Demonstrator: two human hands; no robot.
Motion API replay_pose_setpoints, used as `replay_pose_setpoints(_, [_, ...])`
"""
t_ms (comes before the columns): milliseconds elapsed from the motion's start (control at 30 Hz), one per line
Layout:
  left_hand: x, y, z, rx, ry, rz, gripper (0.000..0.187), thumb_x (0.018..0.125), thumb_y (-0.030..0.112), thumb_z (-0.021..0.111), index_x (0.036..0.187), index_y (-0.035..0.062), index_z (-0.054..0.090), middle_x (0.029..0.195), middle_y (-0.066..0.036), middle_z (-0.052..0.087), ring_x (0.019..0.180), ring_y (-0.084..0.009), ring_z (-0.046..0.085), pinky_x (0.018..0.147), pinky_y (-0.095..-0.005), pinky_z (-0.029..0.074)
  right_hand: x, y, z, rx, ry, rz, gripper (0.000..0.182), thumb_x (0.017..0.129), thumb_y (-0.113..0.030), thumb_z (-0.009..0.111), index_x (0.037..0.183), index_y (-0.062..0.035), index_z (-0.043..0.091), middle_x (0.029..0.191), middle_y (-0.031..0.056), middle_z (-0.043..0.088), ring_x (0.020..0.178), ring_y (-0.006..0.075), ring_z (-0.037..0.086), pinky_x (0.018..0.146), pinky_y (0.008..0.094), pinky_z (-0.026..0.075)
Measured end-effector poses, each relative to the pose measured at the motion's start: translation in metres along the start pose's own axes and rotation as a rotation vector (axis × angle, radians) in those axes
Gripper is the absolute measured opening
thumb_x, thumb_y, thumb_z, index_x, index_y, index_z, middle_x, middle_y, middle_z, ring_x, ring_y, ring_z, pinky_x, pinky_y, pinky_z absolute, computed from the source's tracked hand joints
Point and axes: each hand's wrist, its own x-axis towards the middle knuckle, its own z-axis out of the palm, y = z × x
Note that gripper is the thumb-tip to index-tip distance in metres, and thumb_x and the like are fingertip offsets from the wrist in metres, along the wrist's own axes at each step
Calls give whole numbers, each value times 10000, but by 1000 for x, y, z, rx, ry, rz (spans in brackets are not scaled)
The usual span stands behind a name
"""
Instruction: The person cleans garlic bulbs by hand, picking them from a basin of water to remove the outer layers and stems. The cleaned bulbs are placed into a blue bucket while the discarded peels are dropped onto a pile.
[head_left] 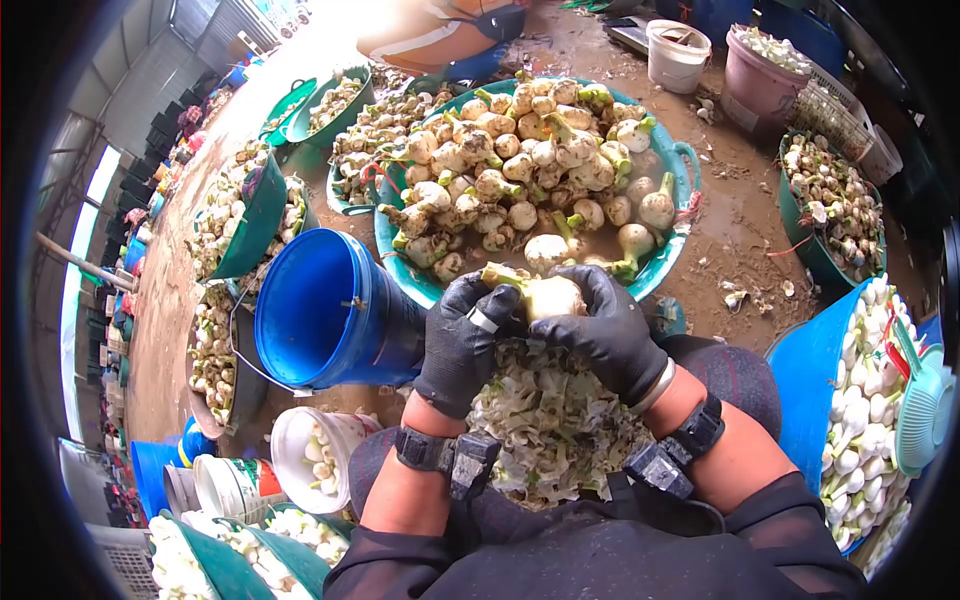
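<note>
Between both hands is a pale round bulb (556, 298) with a short, cut greenish stem; it looks like garlic, though I cannot be sure. My left hand (460, 340), in a black glove, is closed around the stem end. My right hand (607, 335), also in a black glove, grips the round side with curled fingers. Below them, a heap of whitish peelings (555, 420) lies between my knees. Just beyond my hands stands a wide teal tub (400, 275), piled with soil-stained bulbs (520, 165) and holding some muddy water.
A blue bucket (325, 310) tilts beside my left hand. Tubs of pale bulbs (865, 420) stand at the right, with a light-green plastic strainer (925, 410). Left are a white bucket (300, 455) and more filled tubs. A person (440, 40) is beyond the tub on the muddy floor (735, 260).
</note>
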Motion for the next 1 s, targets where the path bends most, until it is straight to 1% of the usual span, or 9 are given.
replay_pose_setpoints(67, [3,-5,0,31,24,38,291,882,176,587,1075,-40,555,945,-92,631,843,-164,635,729,-293,540,1,0,0,349,-21,309,564,695,-123,790,1152,2,483,1031,82,593,913,150,585,824,280,495])
replay_pose_setpoints(167, [1,2,-1,115,34,48,286,875,152,593,1081,-44,562,947,-94,635,842,-168,640,729,-301,543,2,-5,0,460,-45,354,552,709,-139,782,1156,-8,486,1029,78,596,907,147,588,808,275,499])
replay_pose_setpoints(400, [-1,-4,-10,92,-19,47,296,882,140,579,1114,-43,559,969,-101,639,847,-175,643,735,-307,546,-3,-6,2,469,-57,361,460,787,-210,716,1149,-8,517,980,51,607,823,135,603,706,246,507])
replay_pose_setpoints(467, [-2,-5,-13,62,-48,28,295,890,147,575,1115,-43,558,999,-103,634,860,-179,644,742,-308,547,-3,-8,-2,557,-196,422,407,850,-239,628,1150,18,531,1022,77,613,918,159,606,822,298,501])
replay_pose_setpoints(567, [-2,-7,-15,72,-31,39,282,889,138,569,1102,-47,558,1007,-104,629,886,-188,641,753,-312,547,-2,-9,-2,535,-245,406,400,866,-277,601,1137,12,545,1006,75,619,905,157,608,818,294,503])
replay_pose_setpoints(667, [-7,2,-9,-35,-32,-14,261,881,117,561,1085,-46,562,999,-105,629,889,-191,636,758,-309,541,0,-4,3,540,-188,352,326,860,-258,632,1082,-24,581,930,30,614,819,106,592,697,227,490])
replay_pose_setpoints(800, [-11,8,-9,63,-64,37,245,876,101,552,1074,-41,565,986,-105,629,879,-190,632,764,-310,532,2,4,5,492,-164,335,374,849,-213,652,1139,-11,534,979,45,598,867,114,585,733,237,494])
replay_pose_setpoints(900, [-7,-4,-15,-136,-30,-63,240,872,93,555,1070,-41,571,991,-102,629,858,-173,627,773,-296,518,1,6,9,464,-140,354,422,841,-181,664,1180,-1,488,1032,62,579,902,123,581,770,240,493])
replay_pose_setpoints(1000, [-5,-5,-25,-11,-46,-57,236,851,81,564,1049,-45,585,975,-91,638,857,-155,621,784,-282,506,-6,0,17,374,-120,326,424,850,-268,651,1154,-13,500,986,74,587,864,134,600,675,285,537])
